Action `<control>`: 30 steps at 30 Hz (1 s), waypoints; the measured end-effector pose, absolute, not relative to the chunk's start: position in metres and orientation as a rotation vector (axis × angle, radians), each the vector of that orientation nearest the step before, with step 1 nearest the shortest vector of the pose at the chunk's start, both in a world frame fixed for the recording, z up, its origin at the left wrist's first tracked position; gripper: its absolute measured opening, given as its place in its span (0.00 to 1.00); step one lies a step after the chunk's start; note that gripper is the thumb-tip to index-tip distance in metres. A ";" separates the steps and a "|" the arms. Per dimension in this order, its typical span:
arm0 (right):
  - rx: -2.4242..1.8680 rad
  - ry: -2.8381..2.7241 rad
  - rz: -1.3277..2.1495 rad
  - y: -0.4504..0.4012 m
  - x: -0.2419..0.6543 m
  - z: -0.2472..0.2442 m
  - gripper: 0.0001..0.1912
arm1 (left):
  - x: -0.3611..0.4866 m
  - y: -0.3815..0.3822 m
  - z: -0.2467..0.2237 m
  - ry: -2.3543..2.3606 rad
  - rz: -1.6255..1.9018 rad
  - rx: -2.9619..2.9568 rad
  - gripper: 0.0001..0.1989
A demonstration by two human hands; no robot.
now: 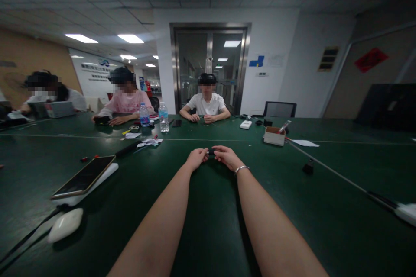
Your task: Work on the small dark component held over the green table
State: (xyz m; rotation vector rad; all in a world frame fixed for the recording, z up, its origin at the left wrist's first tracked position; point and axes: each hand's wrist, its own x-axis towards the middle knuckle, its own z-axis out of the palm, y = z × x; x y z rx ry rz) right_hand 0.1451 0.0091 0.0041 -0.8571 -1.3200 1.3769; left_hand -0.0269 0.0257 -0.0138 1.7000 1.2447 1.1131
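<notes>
In front of me, just above or on the green table [214, 207], my two hands meet at a small black object [211, 152]. It looks short, with a pale or silvery bit at its left end; its exact kind is too small to make out. My left hand [196, 159] is closed, pinching the left end between thumb and fingers. My right hand [228, 157], with a silver bracelet [242, 169] at the wrist, has thumb and fingers curled on the object's right end. The fingers hide part of it.
At left lie a phone [85, 176] propped on a white box, a white rounded device [66, 225] and a black cable. Water bottles [164, 117] stand farther back. To the right are a small box [274, 136], a black item [308, 167] and a cord. Several people sit across.
</notes>
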 end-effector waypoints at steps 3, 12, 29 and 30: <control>-0.862 -1.314 1.370 0.011 0.145 0.003 0.10 | -0.027 0.025 -0.013 1.260 1.102 1.717 0.21; -0.890 -1.210 1.371 0.014 0.144 0.001 0.05 | -0.028 0.023 -0.013 1.203 1.115 1.780 0.15; -0.867 -1.224 1.362 0.015 0.145 -0.001 0.08 | -0.024 0.014 -0.007 1.144 1.199 1.676 0.15; -0.870 -1.223 1.361 0.015 0.145 -0.001 0.07 | -0.024 0.015 -0.007 1.143 1.199 1.671 0.15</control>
